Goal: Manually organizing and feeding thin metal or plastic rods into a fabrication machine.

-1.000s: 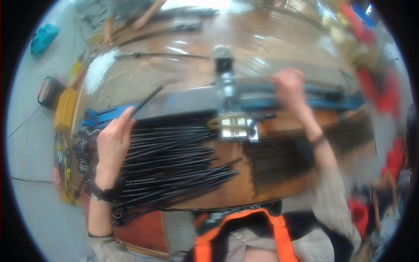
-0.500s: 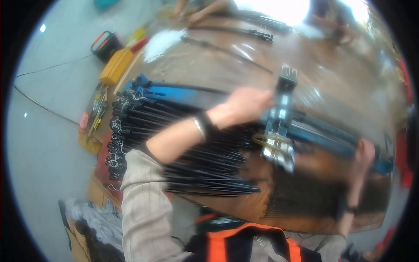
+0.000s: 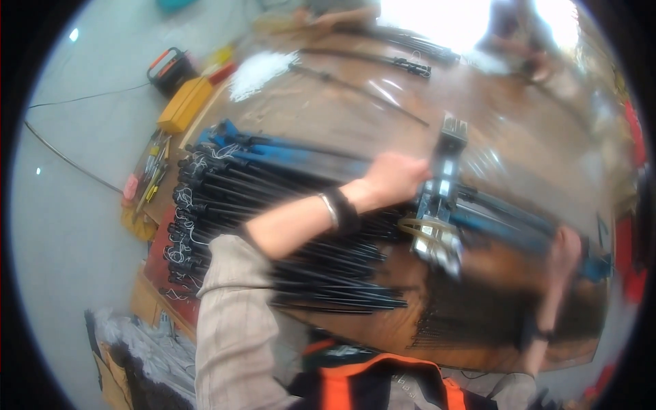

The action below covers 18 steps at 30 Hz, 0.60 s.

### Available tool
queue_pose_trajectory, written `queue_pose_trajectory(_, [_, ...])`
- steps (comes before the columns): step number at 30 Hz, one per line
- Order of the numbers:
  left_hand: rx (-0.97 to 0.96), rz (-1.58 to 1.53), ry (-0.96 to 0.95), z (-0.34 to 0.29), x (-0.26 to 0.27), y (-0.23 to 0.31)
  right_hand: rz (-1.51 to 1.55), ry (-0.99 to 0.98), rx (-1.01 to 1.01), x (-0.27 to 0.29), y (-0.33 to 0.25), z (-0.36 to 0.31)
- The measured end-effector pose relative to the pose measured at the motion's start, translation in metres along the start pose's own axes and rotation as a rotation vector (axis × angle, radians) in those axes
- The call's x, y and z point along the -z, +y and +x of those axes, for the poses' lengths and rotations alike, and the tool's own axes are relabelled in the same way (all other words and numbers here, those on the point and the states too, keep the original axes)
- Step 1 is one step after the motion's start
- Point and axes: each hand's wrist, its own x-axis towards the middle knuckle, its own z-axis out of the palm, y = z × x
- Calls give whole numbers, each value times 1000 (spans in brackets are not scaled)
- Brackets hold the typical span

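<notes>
My left hand (image 3: 396, 179) is closed, knuckles up, against the left side of a metal clamping fixture (image 3: 445, 179). What its fingers hold, if anything, is hidden. A blue rail (image 3: 492, 217) runs right from the fixture, and another blue stretch (image 3: 273, 148) lies to its left, with a dark rod along it. Beside the right end of the rail is my right hand (image 3: 566, 251), too blurred to read its fingers. A tan hose loop (image 3: 418, 225) hangs at the fixture's near end. Under my left forearm lies a pile of black rods (image 3: 321, 263) with white-wired ends.
Dark thin rods (image 3: 478, 311) lie at the near right of the brown table (image 3: 383, 328). Hand tools (image 3: 156, 167) and a yellow box (image 3: 184, 104) line the left edge. Other people's hands (image 3: 328, 17) are at the far side. A cable (image 3: 75, 160) crosses the floor.
The whole view has shifted slightly. My left hand has come a little nearer and stays closed beside the fixture. My right hand remains near the rail's right end.
</notes>
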Motion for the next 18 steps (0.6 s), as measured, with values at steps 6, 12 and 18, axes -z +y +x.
queue_pose_trajectory(6, [-142,65,93,1,4,-4,-29,-25,1,0,0,0])
queue_pose_trajectory(12, [-93,-1,68,-9,10,-12,-36,-40,-13,6,-4,-1])
queue_pose_trajectory(18, [-52,-2,-64,-7,10,-14,-68,23,29,6,-26,-12])
